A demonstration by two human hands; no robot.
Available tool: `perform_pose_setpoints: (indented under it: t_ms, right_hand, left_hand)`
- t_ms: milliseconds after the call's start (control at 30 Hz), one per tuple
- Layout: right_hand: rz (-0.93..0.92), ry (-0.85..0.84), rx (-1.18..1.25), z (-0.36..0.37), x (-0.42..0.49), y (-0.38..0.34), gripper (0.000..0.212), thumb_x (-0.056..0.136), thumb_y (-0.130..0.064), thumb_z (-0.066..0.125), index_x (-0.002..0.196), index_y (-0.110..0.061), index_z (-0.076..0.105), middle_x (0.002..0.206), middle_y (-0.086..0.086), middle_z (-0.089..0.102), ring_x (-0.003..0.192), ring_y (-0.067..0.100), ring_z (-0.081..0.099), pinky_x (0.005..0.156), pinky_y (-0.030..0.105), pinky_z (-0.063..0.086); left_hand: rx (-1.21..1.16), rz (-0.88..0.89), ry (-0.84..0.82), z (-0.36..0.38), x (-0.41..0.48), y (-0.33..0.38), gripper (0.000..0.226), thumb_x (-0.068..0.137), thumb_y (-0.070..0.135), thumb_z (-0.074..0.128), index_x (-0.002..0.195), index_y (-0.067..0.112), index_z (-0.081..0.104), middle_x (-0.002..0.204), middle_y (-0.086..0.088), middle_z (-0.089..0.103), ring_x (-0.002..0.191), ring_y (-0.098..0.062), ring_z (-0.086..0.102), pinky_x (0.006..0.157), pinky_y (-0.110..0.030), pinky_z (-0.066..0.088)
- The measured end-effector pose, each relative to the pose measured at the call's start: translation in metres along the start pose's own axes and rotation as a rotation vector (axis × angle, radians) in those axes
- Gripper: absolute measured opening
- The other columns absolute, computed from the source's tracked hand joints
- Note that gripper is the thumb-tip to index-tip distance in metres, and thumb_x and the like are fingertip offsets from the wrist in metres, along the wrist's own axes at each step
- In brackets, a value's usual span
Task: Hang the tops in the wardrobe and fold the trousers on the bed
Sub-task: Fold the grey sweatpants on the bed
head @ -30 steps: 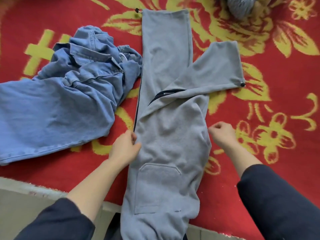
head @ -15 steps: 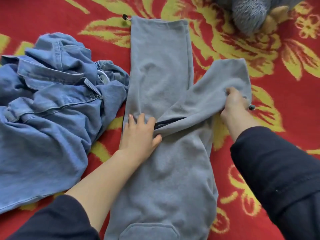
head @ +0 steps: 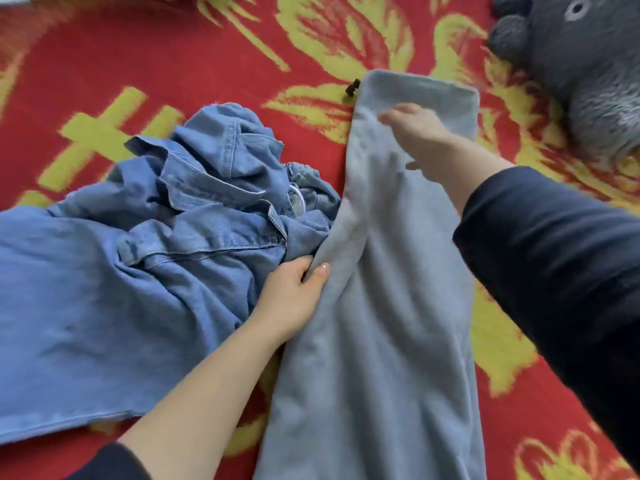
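Grey trousers [head: 391, 323] lie on bed [head: 173, 64] just R of jeans [head: 138, 254], long axis pointing away from person; L hand [head: 294, 299] grip pinches edge by jeans, R hand [head: 419, 136], fingers spread, nearer far cuff [head: 433, 91].

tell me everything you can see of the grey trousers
The grey trousers look like soft fleece, laid lengthwise on the red bedspread as one long strip. The far hem has a black toggle at its left corner. The left hand grips the left edge mid-length; the right hand, blurred, is on the leg near the hem. Blue denim touches the left edge.
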State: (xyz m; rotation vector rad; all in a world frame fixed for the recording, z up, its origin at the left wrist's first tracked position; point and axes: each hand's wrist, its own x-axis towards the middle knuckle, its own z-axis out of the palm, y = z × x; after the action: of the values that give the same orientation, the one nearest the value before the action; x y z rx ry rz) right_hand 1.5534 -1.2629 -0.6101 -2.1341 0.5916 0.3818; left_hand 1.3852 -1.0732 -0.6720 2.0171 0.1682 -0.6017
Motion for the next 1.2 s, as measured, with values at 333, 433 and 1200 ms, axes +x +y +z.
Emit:
perform_pose_setpoints:
  t_ms: [333, 433, 1200]
  right_hand:
    - [-0.128, -0.047, -0.740, 0.017, -0.051, 0.125, 0.058, 0.100, -0.055, 0.022, 0.152, -0.041, 0.003, 0.162, -0.002, -0.008, 0.149, 0.022, -0.010, 0.119, 0.047, -0.002]
    - [0.073, 0.004, -0.774, -0.005, -0.084, 0.166, 0.064, 0.097, -0.061, 0.019, 0.152, -0.041, -0.006, 0.161, -0.002, -0.015, 0.148, 0.023, -0.014, 0.119, 0.051, -0.004]
    - [0.519, 0.383, 0.135, 0.112, -0.445, 0.297, 0.032, 0.078, -0.045, 0.074, 0.085, -0.019, 0.057, 0.083, -0.006, 0.063, 0.083, 0.021, 0.061, 0.068, 0.037, 0.045]
  left_hand:
    - [-0.045, -0.188, 0.018, 0.002, 0.010, 0.006, 0.046, 0.096, 0.043, 0.045, 0.066, 0.011, 0.055, 0.082, -0.010, 0.067, 0.089, -0.028, 0.060, 0.075, -0.031, 0.042]
    - [-0.176, -0.184, -0.060, -0.004, 0.007, -0.002, 0.041, 0.088, 0.050, 0.050, 0.087, 0.014, 0.069, 0.086, -0.002, 0.071, 0.090, -0.021, 0.064, 0.088, -0.039, 0.051]
    - [-0.120, -0.303, -0.200, 0.019, -0.246, -0.139, 0.026, 0.084, 0.032, 0.070, 0.106, 0.020, 0.068, 0.097, 0.008, 0.072, 0.089, -0.005, 0.066, 0.078, -0.025, 0.053]
